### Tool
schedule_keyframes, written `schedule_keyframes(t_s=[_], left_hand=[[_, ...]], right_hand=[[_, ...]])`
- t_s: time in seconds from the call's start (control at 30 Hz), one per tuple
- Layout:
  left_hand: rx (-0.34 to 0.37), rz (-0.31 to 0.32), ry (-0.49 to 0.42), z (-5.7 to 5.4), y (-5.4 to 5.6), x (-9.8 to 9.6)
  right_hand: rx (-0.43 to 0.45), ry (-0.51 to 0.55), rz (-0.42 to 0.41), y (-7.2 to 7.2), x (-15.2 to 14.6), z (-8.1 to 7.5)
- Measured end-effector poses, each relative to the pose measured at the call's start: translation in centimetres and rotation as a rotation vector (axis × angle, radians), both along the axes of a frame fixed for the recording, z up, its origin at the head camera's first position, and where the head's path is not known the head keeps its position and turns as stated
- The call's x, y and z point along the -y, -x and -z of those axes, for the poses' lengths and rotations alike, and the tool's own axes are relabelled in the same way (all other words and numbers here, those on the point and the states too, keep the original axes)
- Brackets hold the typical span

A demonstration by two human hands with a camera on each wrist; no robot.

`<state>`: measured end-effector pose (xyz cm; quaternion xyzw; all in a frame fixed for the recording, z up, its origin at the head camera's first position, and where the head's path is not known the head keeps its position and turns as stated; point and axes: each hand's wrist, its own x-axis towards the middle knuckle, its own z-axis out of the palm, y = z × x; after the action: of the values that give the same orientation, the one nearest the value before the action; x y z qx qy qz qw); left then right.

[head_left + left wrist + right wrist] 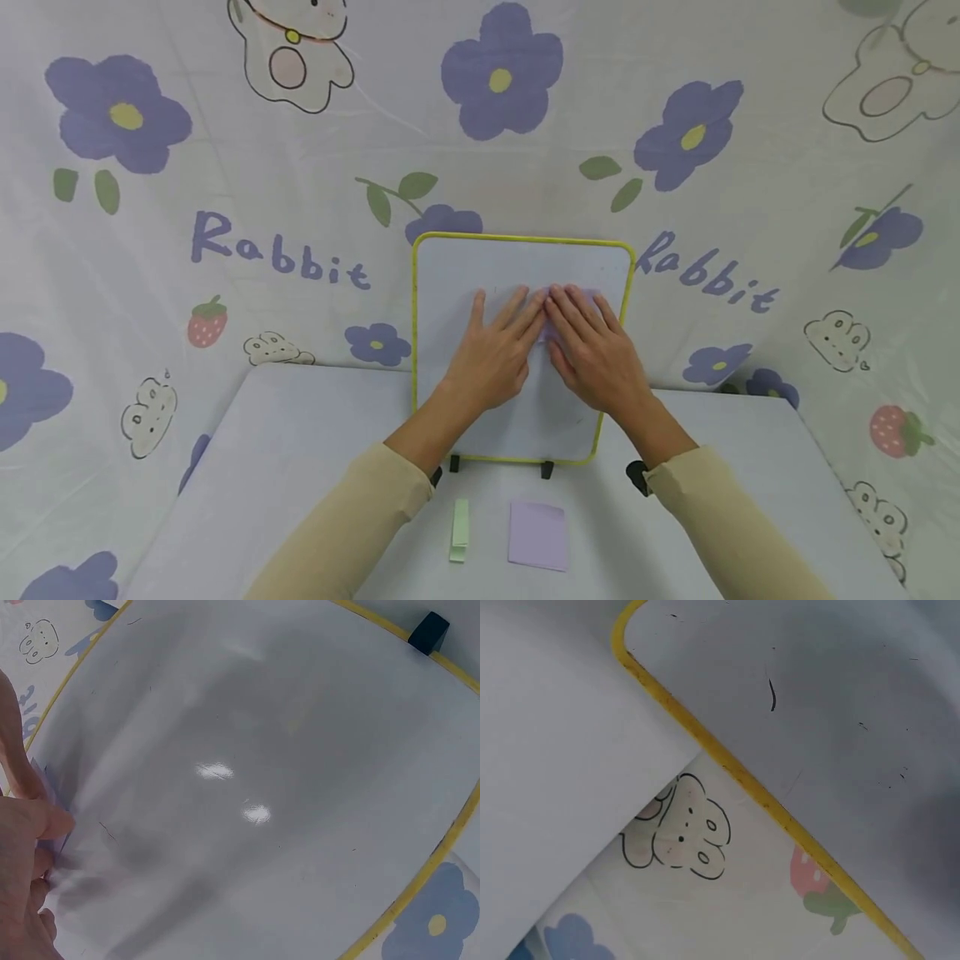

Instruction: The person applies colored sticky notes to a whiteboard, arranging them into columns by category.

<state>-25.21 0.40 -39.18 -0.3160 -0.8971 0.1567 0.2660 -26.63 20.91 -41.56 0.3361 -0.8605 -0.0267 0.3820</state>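
Note:
A whiteboard with a yellow frame stands upright on the table. Against its upper right part lies a purple sticky note, mostly covered by both hands. The left hand touches the note's left side with its fingers extended, two of them spread over the bare board. From the right, the right hand presses flat over the note with straight fingers. In the left wrist view, the purple note shows as a narrow strip beside the left hand. No hand appears in the right wrist view.
On the white table in front of the board lie a purple sticky note pad and a narrow light green paper strip. Small black feet hold up the board. A printed cloth hangs behind.

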Motion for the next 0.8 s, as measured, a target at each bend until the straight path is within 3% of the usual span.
schedule_keyframes(t_s=[0.5, 0.8], left_hand=[[0.03, -0.004, -0.001, -0.2, -0.1, -0.1], [0.015, -0.008, 0.002, -0.1, 0.1, 0.0]], right_hand=[[0.006, -0.048, 0.036, -0.2, -0.5, 0.0], [0.02, 0.014, 0.073, -0.6, -1.7, 0.4]])
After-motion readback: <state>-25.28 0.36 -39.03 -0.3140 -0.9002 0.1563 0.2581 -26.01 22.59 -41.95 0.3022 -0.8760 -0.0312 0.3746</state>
